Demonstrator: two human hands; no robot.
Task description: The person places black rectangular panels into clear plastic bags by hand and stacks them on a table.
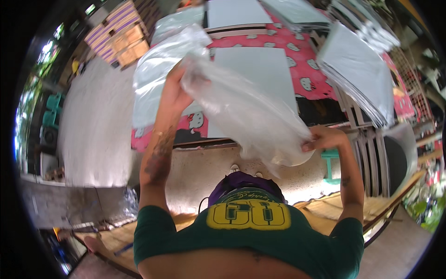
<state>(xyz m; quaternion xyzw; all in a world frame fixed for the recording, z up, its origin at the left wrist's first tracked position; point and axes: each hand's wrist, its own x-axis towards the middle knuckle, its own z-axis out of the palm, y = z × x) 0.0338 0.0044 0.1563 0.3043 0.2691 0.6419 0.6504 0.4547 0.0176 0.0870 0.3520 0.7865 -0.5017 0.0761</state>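
A clear plastic bag (246,116) is stretched between my two raised hands. My left hand (175,90) grips its upper end, out over the table. My right hand (325,138) pinches its lower end, closer to me and near the table's front edge. The bag hangs crumpled and slack between them, above a white flat sheet (253,69) that lies on the pink patterned tablecloth (306,83). My forearms rise from the lower edge, above my green shirt.
A pile of clear plastic bags (155,69) lies on the table's left side. A stack of white sheets (360,69) leans at the right. Another white sheet (234,13) lies at the far side. Cardboard boxes (123,37) stand far left. A wooden bench (334,204) sits below.
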